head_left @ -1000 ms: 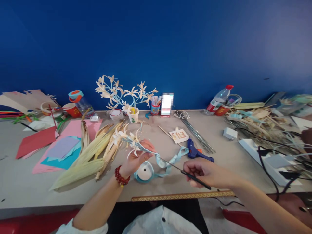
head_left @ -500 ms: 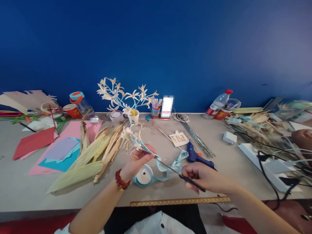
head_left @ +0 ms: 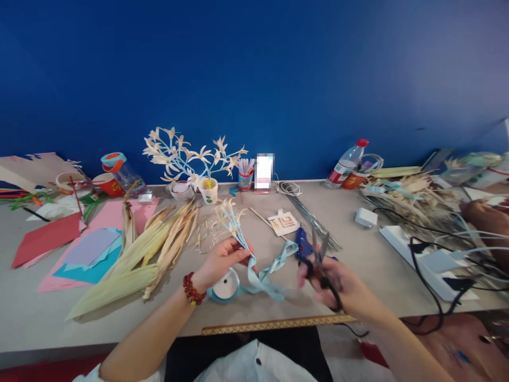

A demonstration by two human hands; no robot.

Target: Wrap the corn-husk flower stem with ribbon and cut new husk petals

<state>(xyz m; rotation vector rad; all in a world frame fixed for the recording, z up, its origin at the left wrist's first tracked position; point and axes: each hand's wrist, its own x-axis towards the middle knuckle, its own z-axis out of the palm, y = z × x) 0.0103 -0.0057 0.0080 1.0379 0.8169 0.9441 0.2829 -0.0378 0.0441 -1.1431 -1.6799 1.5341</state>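
One flower sprig (head_left: 231, 220) between left fingertips (head_left: 235, 250)

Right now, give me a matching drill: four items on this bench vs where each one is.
1 scissors
2 husk flower sprig
3 ribbon spool
4 water bottle

A tilted, at the blue wall
B in the left hand
C on the table, next to the left hand
D in the right hand, blades apart

Pairs: 1-D, 2-B, 3-C, 4-A

Husk flower sprig (head_left: 234, 225) near upright; scissors (head_left: 319, 253) open, blurred.
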